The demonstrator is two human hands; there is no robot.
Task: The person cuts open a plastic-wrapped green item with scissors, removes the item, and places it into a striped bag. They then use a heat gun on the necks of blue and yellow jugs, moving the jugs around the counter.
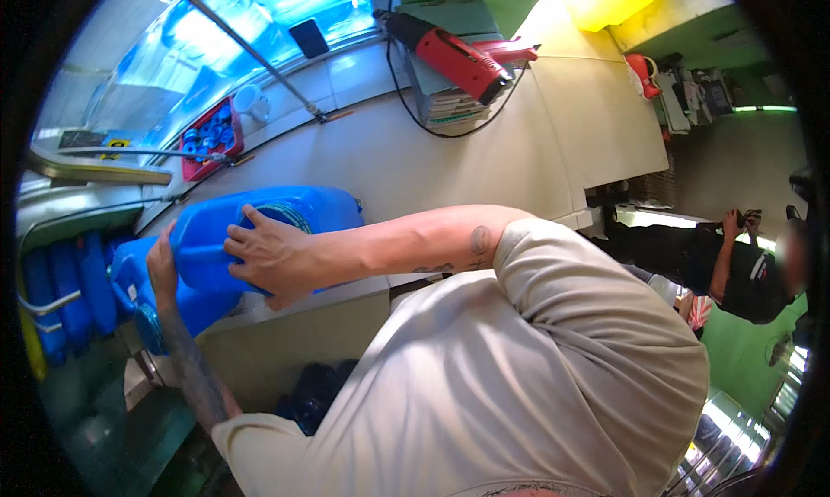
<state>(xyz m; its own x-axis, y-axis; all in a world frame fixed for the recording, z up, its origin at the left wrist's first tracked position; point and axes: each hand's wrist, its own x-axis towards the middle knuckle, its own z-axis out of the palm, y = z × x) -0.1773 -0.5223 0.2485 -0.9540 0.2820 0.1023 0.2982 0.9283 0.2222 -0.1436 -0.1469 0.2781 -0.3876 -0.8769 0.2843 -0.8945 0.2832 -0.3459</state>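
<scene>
A blue plastic water container point(324, 202) lies on its side on the tiled counter. My right hand point(272, 254) reaches across my body and grips its large round cap point(295, 217), whose ribbed rim shows past my fingers. My left hand point(162, 263) holds the container's left end, fingers along its edge. A second blue container point(207, 309) sits just below and to the left, with its own ribbed round cap point(149, 328) near my left forearm. My palms hide the contact areas.
A red basket point(238, 130) of blue caps stands by a white mug point(251, 102). A red heat gun point(463, 65) rests on a grey box point(447, 17), its cord looping over the counter point(519, 153). More blue containers point(65, 289) line the left. A person point(726, 270) stands at right.
</scene>
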